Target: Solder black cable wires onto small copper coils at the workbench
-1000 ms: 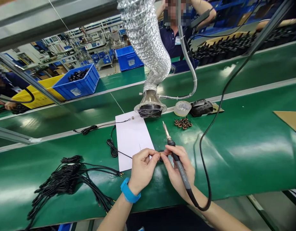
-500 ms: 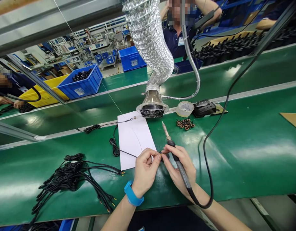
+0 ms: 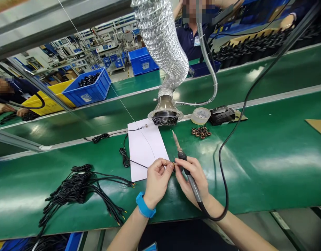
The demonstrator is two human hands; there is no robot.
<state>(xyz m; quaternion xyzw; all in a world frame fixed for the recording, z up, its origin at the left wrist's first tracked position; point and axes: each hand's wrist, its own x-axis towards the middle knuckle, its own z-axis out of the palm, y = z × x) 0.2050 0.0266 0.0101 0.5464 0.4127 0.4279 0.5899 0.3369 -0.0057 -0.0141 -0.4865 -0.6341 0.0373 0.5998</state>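
My left hand, with a blue wristband, pinches the end of a black cable that runs across a white sheet. A bit of yellow wire shows at the fingertips. My right hand holds a soldering iron with its tip pointing up and away; its thumb and index finger meet the left fingertips at the wire. A small dark thing between the fingers is mostly hidden. A pile of black cables with bare coloured wire ends lies to the left.
A fume extractor hangs over the sheet on a foil duct. Behind the iron are small copper-wound parts, a round clear dish and a black iron holder. Blue and yellow bins stand beyond; co-workers sit across.
Both hands stay together at the wire, and the right hand with the iron has shifted slightly left. The view has tilted a little.
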